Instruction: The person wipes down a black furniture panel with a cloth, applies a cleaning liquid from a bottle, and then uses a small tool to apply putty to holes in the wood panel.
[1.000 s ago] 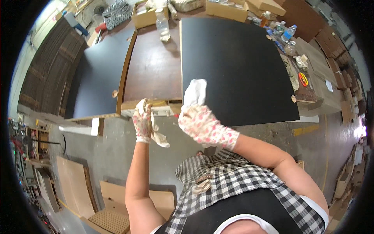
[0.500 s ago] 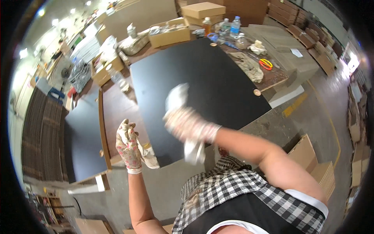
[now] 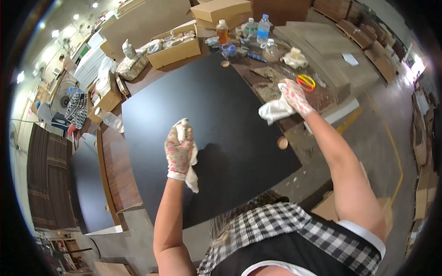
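Observation:
A large black panel (image 3: 221, 106) lies on the brown worktable, with a round copper-coloured spot (image 3: 282, 143) near its right edge. My left hand (image 3: 178, 149), in a flower-patterned glove, is closed on an off-white cloth (image 3: 192, 178) over the panel's near left part. Whether that cloth touches the surface, I cannot tell. At the panel's right edge, my gloved right hand (image 3: 296, 97) grips a white rag (image 3: 275, 110), which hangs leftward from the fingers. A stained brown cloth (image 3: 267, 92) lies on the table just beyond that rag.
Orange-and-yellow-handled scissors (image 3: 305, 83) lie right of the panel. Bottles, such as a blue-labelled one (image 3: 263, 30), stand at the back beside an open carton (image 3: 172, 54) of small items. Another black panel (image 3: 90, 184) is at the left. Cardboard sheets (image 3: 317, 53) lie far right.
My right hand has swept the white rag from the panel's middle to its right edge. My left hand, holding its cloth, has moved right, over the panel. The view has shifted.

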### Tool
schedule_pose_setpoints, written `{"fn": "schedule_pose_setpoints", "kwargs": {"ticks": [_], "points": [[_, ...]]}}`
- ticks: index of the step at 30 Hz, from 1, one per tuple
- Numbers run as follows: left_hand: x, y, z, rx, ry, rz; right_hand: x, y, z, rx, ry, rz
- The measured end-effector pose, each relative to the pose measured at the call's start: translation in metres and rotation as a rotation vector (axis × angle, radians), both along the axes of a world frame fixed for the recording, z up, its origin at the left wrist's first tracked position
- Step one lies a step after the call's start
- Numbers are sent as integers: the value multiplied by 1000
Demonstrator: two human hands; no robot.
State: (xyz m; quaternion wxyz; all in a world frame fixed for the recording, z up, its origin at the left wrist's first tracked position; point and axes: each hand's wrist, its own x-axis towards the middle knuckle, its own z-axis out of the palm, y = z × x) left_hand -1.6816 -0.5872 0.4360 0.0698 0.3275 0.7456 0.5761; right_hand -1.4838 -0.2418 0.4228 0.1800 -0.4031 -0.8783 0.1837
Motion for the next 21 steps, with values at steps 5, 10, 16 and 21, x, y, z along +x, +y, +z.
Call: {"fn": "schedule_pose_setpoints", "kwargs": {"ticks": [5,10,16,21], "points": [[24,74,-26,-272,446,162,23,-37,-1,364,291,606],[41,99,-16,-333,507,3,2,-45,-6,-60,206,546],[37,88,-17,-369,497,23,23,-59,-6,41,115,673],[37,93,-11,-293,634,-13,-18,-38,0,54,224,578]]}}
